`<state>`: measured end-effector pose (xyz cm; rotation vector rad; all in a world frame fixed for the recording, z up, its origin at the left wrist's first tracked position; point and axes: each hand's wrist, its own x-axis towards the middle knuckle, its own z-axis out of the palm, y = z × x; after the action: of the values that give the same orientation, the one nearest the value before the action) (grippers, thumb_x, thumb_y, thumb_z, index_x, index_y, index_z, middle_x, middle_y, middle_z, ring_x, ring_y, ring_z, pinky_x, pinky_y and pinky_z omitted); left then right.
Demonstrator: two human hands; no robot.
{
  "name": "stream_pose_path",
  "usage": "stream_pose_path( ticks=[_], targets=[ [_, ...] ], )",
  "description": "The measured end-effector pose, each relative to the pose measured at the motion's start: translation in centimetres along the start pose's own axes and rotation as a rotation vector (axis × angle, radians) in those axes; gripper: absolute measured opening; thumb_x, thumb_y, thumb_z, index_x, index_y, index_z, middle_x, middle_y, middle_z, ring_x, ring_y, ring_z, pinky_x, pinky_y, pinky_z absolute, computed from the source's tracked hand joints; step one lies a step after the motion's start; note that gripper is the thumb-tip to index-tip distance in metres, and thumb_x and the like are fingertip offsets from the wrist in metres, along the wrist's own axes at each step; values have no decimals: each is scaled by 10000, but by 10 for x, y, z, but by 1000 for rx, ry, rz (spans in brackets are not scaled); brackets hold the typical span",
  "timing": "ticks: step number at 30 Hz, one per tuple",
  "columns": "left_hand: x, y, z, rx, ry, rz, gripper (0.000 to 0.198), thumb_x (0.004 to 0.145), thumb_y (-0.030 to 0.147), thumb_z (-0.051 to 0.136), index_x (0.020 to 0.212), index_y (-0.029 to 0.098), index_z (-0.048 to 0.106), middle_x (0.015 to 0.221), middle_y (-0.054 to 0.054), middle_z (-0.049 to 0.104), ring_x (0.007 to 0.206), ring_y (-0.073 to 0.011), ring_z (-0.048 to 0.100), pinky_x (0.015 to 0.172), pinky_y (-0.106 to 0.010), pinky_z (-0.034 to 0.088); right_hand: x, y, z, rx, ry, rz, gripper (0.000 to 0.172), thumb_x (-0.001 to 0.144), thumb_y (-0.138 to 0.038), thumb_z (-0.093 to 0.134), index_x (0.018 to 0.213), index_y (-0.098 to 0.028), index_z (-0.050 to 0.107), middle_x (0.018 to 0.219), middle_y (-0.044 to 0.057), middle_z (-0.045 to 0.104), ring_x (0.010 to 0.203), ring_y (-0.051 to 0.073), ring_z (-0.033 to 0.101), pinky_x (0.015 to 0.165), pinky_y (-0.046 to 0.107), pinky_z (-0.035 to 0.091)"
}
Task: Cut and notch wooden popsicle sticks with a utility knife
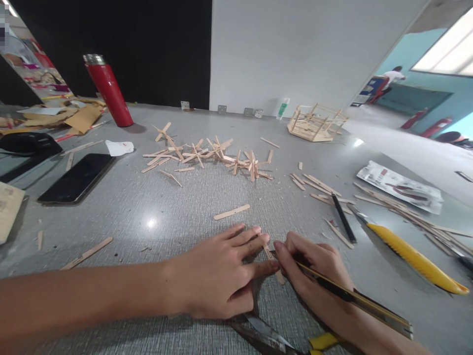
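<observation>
In the head view, the stick (281,278) lies on the table (155,276) at the near middle, between the hands. The left hand (229,264) lies with fingers spread, fingertips and thumb pressing the stick down rather than pinching it. The right hand (316,264) pinches the knife (384,311) between thumb and fingers, its tip end at the stick, just beside the left thumb; the blade's exact contact is too small to tell.

To cut well, the left fingertips should bear down evenly on both sides of the cut, with the thumb out of the blade's line. Several light strokes would likely suit the thin wood better than one hard push, which could split it or slip. The metal tool (271,336) near the wrists is best kept clear of the right forearm.
</observation>
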<state>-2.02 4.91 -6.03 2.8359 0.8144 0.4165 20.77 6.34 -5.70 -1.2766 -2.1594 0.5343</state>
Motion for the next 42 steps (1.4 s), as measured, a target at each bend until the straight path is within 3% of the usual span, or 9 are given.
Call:
stream_pose_path(
  ticks=[11, 18, 26, 42],
  targets=[
    [-1, -3, 0, -40, -27, 20, 534, 1033, 324, 424, 1546, 179, 401, 1628, -185, 320, 1536, -316, 233, 1250, -496, 195, -1, -2, -1, 26, -15, 38, 397, 1022, -339, 501, 652, -249, 388, 499, -73, 448, 446, 99, 391, 491, 259, 322],
    [2, -4, -10, -147, -16, -85, 575, 1008, 228, 412, 1530, 0, 333, 1589, -190, 395, 1526, -220, 266, 1260, -355, 226, 0, -7, -4, 55, -22, 77, 417, 1023, -347, 507, 626, -242, 439, 512, -65, 467, 462, 102, 414, 493, 265, 328],
    [3, -2, -5, 9, -29, -68, 556, 1036, 295, 394, 1492, -22, 415, 1600, -198, 373, 1529, -249, 253, 1264, -357, 200, -1, -5, -5, 121, 42, 121, 413, 1007, -392, 539, 633, -244, 446, 502, -63, 482, 453, 104, 408, 478, 255, 345],
    [2, -4, -1, -32, -46, -53, 597, 1043, 306, 370, 1534, -32, 337, 1644, -213, 257, 1558, -253, 135, 1279, -377, 154, 2, -7, -4, 116, -48, 125, 435, 1009, -406, 524, 619, -231, 443, 523, -51, 487, 489, 112, 396, 506, 262, 339]
  ],
)
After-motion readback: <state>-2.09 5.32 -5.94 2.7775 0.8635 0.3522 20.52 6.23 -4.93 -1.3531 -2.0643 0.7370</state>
